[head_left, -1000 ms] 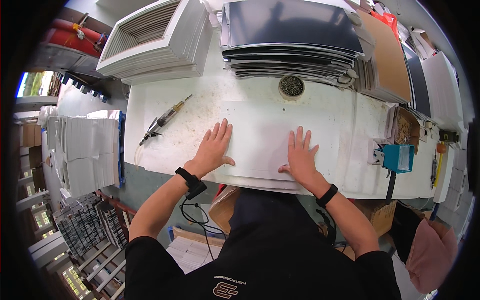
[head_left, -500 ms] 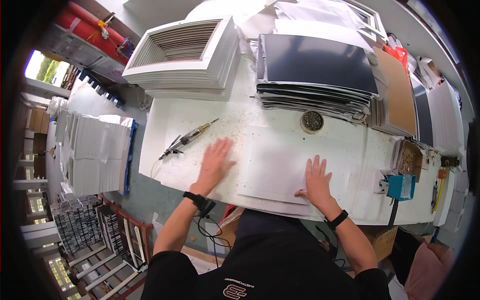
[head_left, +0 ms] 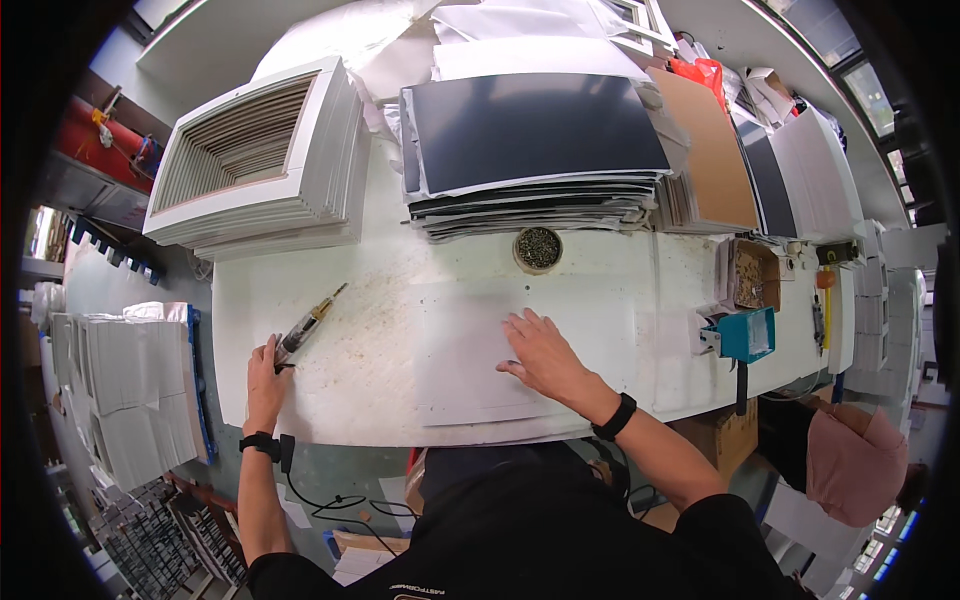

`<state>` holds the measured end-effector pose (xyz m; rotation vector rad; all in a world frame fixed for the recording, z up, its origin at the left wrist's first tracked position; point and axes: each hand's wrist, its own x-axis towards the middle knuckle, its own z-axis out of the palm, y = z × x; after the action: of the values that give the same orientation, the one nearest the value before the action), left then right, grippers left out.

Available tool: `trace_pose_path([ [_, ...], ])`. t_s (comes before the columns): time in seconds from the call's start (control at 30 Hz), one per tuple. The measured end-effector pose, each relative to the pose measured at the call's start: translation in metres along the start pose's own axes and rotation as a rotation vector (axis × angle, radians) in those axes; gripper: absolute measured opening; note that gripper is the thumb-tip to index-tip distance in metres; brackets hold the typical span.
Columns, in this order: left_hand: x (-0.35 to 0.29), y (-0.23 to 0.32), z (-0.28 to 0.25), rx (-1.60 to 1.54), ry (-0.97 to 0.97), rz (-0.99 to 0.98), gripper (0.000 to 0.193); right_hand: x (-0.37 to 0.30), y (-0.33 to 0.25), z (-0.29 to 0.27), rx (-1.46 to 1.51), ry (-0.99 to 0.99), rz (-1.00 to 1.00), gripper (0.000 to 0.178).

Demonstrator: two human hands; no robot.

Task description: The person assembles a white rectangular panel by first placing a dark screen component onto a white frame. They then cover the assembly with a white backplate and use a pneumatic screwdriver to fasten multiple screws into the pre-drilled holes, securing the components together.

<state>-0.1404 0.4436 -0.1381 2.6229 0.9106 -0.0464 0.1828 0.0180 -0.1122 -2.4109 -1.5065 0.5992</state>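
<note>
At the left of the white worktable, my left hand [head_left: 265, 388] has its fingers closed around the rear end of a slim power screwdriver [head_left: 305, 333]. The tool lies with its bit pointing away to the upper right. My right hand [head_left: 548, 358] rests flat with fingers apart on a thin white panel [head_left: 465, 370], which lies near the table's front edge. A small hole shows near the panel's far edge. Just beyond that edge stands a round tub [head_left: 538, 250] filled with small metal screws.
A stack of white louvred frames [head_left: 260, 160] stands at the back left. Dark sheets [head_left: 530, 130] are piled at the back middle, brown boards [head_left: 705, 150] beside them. To the right are a box of small parts [head_left: 752, 276] and a teal holder [head_left: 746, 336]. Another person [head_left: 850, 460] is at the far right.
My left hand has moved left from the bare tabletop onto the screwdriver. My right hand has shifted farther in on the panel. The whole view has turned to the right.
</note>
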Motion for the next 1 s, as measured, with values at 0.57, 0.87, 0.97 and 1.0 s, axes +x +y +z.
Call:
trace_pose_path([
  [0.57, -0.042, 0.256, -0.165, 0.435, -0.127, 0.47, 0.054, 0.1, -0.178, -0.023, 0.434, 0.431, -0.526, 0.075],
  [0.87, -0.071, 0.275, -0.167, 0.184, 0.107, 0.711, 0.042, 0.084, -0.13, -0.06, 0.789, 0.494, -0.304, 0.035],
  [0.97, -0.064, 0.209, -0.135, 0.172, 0.06, 0.401, 0.041, 0.069, -0.101, -0.084, 0.727, 0.571, -0.175, 0.021],
  [1.0, -0.07, 0.173, -0.124, 0.158, 0.077, 0.253, 0.041, 0.065, -0.09, -0.084, 0.78, 0.577, -0.119, 0.02],
])
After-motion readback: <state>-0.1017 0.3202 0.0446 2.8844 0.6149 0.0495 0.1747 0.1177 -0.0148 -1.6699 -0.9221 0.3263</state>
